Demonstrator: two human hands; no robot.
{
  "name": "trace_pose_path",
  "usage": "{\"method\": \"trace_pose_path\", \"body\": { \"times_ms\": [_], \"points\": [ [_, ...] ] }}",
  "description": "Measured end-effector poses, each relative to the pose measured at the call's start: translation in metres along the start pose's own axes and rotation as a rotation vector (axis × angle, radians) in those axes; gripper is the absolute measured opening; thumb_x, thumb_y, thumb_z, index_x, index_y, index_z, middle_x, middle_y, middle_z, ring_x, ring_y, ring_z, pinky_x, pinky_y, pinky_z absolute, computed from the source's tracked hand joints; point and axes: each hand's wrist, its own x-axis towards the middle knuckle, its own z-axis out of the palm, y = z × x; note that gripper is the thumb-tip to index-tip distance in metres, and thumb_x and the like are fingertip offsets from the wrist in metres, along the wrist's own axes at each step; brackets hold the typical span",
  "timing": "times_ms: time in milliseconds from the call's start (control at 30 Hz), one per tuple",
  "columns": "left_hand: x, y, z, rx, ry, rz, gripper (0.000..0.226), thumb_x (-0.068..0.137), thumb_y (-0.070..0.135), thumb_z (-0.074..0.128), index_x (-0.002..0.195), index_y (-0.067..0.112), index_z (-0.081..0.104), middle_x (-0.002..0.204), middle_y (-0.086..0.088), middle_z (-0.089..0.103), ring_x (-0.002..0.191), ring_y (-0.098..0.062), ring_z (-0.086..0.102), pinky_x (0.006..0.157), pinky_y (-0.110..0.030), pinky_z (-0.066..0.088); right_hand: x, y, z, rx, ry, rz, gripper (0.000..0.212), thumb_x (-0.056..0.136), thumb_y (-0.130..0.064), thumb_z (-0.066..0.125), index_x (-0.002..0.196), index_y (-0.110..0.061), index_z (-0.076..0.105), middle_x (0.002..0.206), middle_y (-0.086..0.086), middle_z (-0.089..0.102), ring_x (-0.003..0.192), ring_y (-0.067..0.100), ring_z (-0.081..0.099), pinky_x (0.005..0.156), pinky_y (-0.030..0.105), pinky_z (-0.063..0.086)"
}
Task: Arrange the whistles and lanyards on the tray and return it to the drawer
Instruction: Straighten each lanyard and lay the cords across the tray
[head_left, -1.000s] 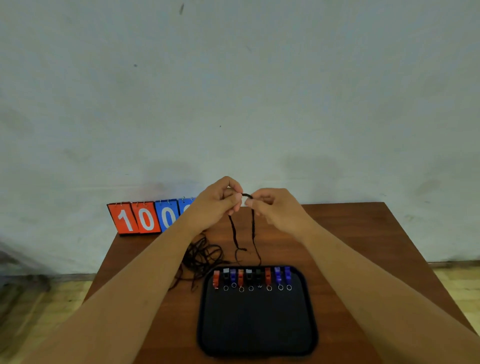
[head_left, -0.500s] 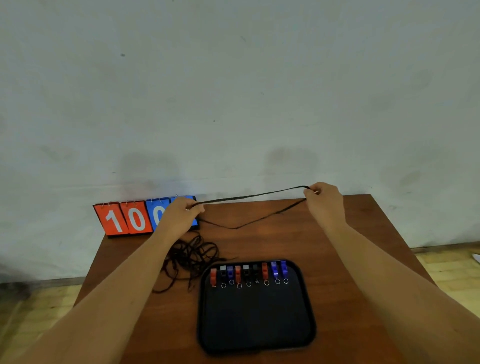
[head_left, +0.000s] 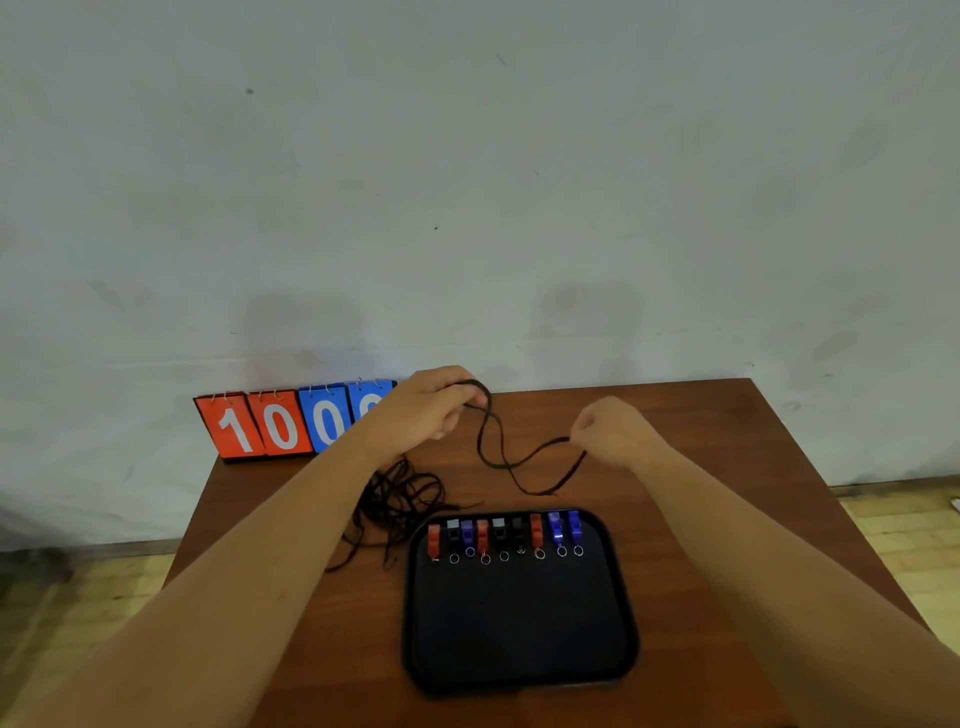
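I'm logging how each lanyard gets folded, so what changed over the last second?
The left hand and right hand spread apart, pulling the lanyard taut, then drew closer again; it now sags in loops between them, still pinched at both ends. The tray, whistles and tangled pile stayed put.

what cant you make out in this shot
- Head view: the last blue digit on the scoreboard is covered by the left hand.
- Ends of the lanyard hide inside the left hand and right hand.
- Cords in the tangled pile are too knotted to count.
- The drawer is outside the frame.
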Motion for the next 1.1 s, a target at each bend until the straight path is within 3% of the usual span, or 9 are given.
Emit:
{"method": "trace_pose_path", "body": {
  "times_ms": [100,167,233,333,467,633,733,867,1100],
  "points": [
    [0.005,0.024,0.012,-0.206,-0.107,-0.040,0.029,0.102,0.006,0.036,0.095,0.005,0.064,0.052,0.003,0.032,0.043,-0.009,0.025,0.047,-0.026,0.015,-0.007,-0.022,0.002,0.582,-0.094,-0.141,0.033,0.096,-0.013,0.056,0.128,-0.016,0.066,0.129,-0.001,0.067,0.119,0.017,0.062,0.102,0.032,0.048],
    [0.009,0.029,0.013,-0.270,-0.127,-0.025,0.036,0.102,0.006,0.031,0.098,0.001,0.067,0.052,0.005,0.036,0.043,-0.007,0.026,0.049,-0.027,0.013,-0.013,-0.033,0.005,1.052,-0.309,-0.201,0.032,0.104,-0.021,0.048,0.129,-0.008,0.063,0.130,0.008,0.067,0.125,0.021,0.061,0.113,0.042,0.041],
    [0.012,0.027,0.012,-0.230,-0.110,0.012,0.037,0.102,0.003,0.031,0.104,0.003,0.068,0.051,0.007,0.041,0.043,-0.006,0.028,0.047,-0.023,0.017,-0.018,-0.040,0.010,1.204,-0.499,-0.250,0.046,0.109,-0.032,0.036,0.129,0.002,0.060,0.131,0.019,0.065,0.127,0.028,0.059,0.114,0.042,0.039],
    [0.012,0.015,0.008,-0.045,-0.018,0.060,0.030,0.103,0.005,0.041,0.113,0.014,0.068,0.050,0.014,0.046,0.045,-0.006,0.032,0.046,-0.019,0.029,-0.023,-0.042,0.017,1.117,-0.604,-0.341,0.058,0.109,-0.038,0.031,0.132,0.009,0.055,0.111,0.032,0.066,0.114,0.038,0.064,0.108,0.045,0.044],
    [0.011,-0.006,0.003,0.066,0.087,0.085,0.013,0.101,0.017,0.055,0.111,0.018,0.063,0.069,0.014,0.069,0.045,-0.008,0.037,0.049,-0.023,0.034,-0.024,-0.029,0.014,1.030,-0.486,-0.330,0.041,0.106,-0.027,0.047,0.119,0.009,0.062,0.065,0.006,0.044,0.064,0.026,0.052,0.070,0.039,0.048],
    [0.005,-0.034,0.006,0.323,0.079,0.018,0.009,0.098,0.032,0.059,0.100,0.027,0.067,0.082,0.011,0.076,0.043,-0.002,0.046,0.055,-0.021,0.039,-0.020,-0.010,0.014,0.644,-0.305,-0.279,0.022,0.102,-0.023,0.056,0.111,-0.011,0.072,0.058,-0.004,0.040,0.054,0.013,0.035,0.055,0.026,0.033],
    [0.000,-0.052,0.012,0.396,0.065,-0.036,0.013,0.098,0.038,0.058,0.099,0.032,0.070,0.075,0.008,0.071,0.065,0.000,0.062,0.069,-0.018,0.042,-0.020,0.000,0.018,0.424,-0.262,-0.254,0.019,0.101,-0.029,0.058,0.106,-0.021,0.075,0.055,-0.012,0.048,0.050,0.006,0.039,0.055,0.023,0.036],
    [-0.003,-0.083,0.018,0.413,0.038,-0.096,0.020,0.101,0.035,0.051,0.102,0.035,0.071,0.072,0.009,0.067,0.065,0.000,0.061,0.070,-0.022,0.047,-0.018,0.016,0.029,0.173,-0.227,-0.244,0.018,0.100,-0.031,0.058,0.104,-0.025,0.075,0.068,-0.021,0.066,0.055,-0.008,0.056,0.061,0.014,0.042],
    [-0.015,-0.127,0.033,0.431,0.021,-0.191,0.015,0.099,0.028,0.057,0.089,0.028,0.069,0.080,0.007,0.070,0.082,-0.002,0.063,0.079,-0.022,0.042,-0.014,0.055,0.058,0.021,-0.316,-0.215,0.016,0.100,-0.027,0.058,0.101,-0.024,0.074,0.074,-0.001,0.070,0.056,0.013,0.053,0.059,0.024,0.050]
  ]
}}
